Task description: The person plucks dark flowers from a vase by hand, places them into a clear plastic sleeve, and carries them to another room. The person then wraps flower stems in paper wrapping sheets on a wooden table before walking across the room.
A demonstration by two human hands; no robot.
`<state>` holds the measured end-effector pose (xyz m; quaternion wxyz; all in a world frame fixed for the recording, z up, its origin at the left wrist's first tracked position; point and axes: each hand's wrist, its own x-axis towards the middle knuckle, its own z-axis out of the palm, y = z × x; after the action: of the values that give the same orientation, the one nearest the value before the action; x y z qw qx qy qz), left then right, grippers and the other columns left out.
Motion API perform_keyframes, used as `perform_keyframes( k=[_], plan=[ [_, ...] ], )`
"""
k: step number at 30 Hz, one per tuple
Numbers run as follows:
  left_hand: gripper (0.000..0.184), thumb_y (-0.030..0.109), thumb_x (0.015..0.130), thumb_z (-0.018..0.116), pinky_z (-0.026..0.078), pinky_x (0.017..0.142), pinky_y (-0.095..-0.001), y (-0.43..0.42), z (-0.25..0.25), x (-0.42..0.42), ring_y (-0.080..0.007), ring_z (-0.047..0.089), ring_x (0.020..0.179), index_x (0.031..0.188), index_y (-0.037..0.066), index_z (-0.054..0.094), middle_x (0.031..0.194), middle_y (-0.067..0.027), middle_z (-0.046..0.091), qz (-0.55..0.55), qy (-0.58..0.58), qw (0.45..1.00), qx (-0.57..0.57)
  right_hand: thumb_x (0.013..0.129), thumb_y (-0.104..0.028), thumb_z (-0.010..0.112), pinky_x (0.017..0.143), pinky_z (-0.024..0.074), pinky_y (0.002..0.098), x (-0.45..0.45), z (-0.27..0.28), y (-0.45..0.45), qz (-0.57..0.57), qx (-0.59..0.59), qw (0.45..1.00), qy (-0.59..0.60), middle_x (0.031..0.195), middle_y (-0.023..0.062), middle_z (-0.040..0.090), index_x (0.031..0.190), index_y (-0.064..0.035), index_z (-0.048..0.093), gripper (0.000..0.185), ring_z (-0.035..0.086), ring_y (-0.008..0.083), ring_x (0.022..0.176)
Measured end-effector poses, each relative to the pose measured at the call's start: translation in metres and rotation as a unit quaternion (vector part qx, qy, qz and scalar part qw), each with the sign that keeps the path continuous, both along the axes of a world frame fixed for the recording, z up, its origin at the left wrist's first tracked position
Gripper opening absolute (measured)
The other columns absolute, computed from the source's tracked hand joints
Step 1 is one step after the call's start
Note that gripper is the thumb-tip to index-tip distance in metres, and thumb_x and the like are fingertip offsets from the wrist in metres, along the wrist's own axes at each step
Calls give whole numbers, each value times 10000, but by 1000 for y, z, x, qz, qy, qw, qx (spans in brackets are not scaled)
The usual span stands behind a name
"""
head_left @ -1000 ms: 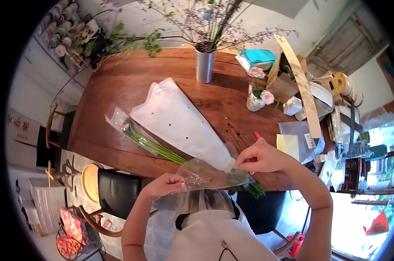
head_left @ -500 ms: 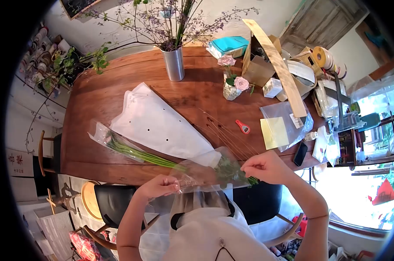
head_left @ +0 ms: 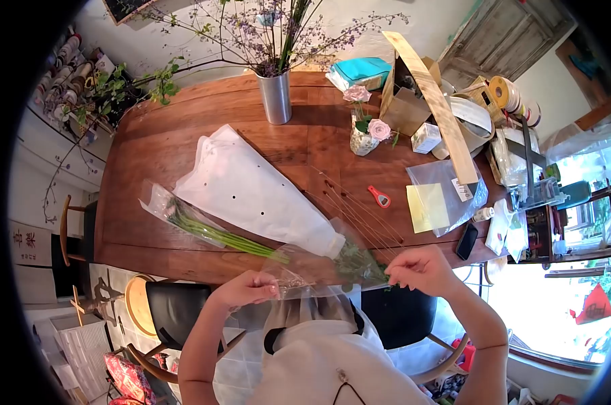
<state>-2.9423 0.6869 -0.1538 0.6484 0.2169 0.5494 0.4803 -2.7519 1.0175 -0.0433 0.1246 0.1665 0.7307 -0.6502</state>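
My left hand [head_left: 253, 288] pinches one end of a clear plastic sheet [head_left: 312, 271] near the table's front edge. At the sheet's right end, my right hand [head_left: 417, 270] is closed on its corner, beside green leaves [head_left: 357, 262]. The see-through sheet stretches between both hands, over part of the leaves and stem ends. A white wrapped bundle [head_left: 245, 189] lies diagonally behind it, its narrow end toward me. Left of that, green stems [head_left: 218, 233] lie in a clear sleeve [head_left: 158, 201].
Thin dry stems [head_left: 359, 214] and a red opener [head_left: 379, 196] lie on the table [head_left: 150, 142]. A metal vase [head_left: 274, 98] stands behind, with a small rose vase [head_left: 363, 138] further right. A phone [head_left: 466, 241], yellow paper [head_left: 427, 208] and boxes occupy the right; black chairs [head_left: 177, 307] stand in front.
The view has shifted, bringing the phone and opener into sight. My right hand has moved right along the sheet, away from the white bundle's narrow end. My left hand keeps its pinch.
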Motion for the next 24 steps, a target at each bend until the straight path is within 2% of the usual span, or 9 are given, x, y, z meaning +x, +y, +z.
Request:
perform_keyframes(
  k=[2,5,8,11,14,17,20,23,24],
  plan=[
    [231,235,920,554,299,505,-206,-1,-3,1,-44,385,546,845,31,632,597,44,449,-3,-2,1000,-4,831,-85,624,548,454,171,-2,2,-7,26,32,999,-13,749,21,673,872,0,684,112,581,42,609],
    [229,239,921,551,301,507,-204,2,-2,2,-44,390,549,852,36,633,605,45,455,-9,1,1000,-6,837,-73,607,552,457,178,-3,-1,-9,45,50,998,6,770,20,679,982,-17,657,164,573,31,610],
    [231,243,927,542,302,508,-204,7,2,2,-43,393,551,859,41,630,608,48,457,-34,17,999,1,842,-43,590,551,450,172,-9,5,-14,30,15,999,2,803,46,685,1015,-8,603,177,573,21,625],
    [237,245,934,530,302,509,-203,12,3,3,-42,393,551,856,43,625,608,48,457,-39,30,999,-5,838,-4,586,530,430,165,-2,2,-14,-44,-32,993,107,795,48,672,984,-9,552,150,546,13,606],
    [247,248,940,521,301,505,-203,13,4,2,-43,389,546,846,41,619,606,48,454,-23,21,999,5,811,-6,637,510,403,160,4,-7,-12,-76,5,977,200,766,36,648,839,-16,549,93,505,4,585],
    [267,252,946,502,300,483,-205,11,0,2,-42,387,519,836,29,600,577,41,445,-5,20,1000,5,791,-22,677,497,383,157,10,-4,-9,-44,112,982,146,744,5,625,808,-24,581,98,485,4,578],
    [271,250,951,490,299,467,-206,13,0,3,-39,384,502,829,27,584,555,39,436,15,23,1000,12,764,-49,713,502,389,166,8,-2,-16,-72,94,987,111,743,2,634,805,-26,611,112,508,15,582],
    [264,245,954,484,302,469,-204,16,0,6,-37,380,498,827,31,573,545,43,430,37,11,999,13,741,-46,722,502,392,182,6,-13,-20,-65,116,983,125,735,8,641,848,-33,632,140,514,39,573],
    [261,243,955,482,304,472,-203,17,-1,7,-36,380,498,826,33,569,543,45,429,45,3,999,11,734,-46,724,507,394,188,6,-16,-18,-30,174,968,177,725,11,638,848,-33,634,145,514,50,574]
  ],
)
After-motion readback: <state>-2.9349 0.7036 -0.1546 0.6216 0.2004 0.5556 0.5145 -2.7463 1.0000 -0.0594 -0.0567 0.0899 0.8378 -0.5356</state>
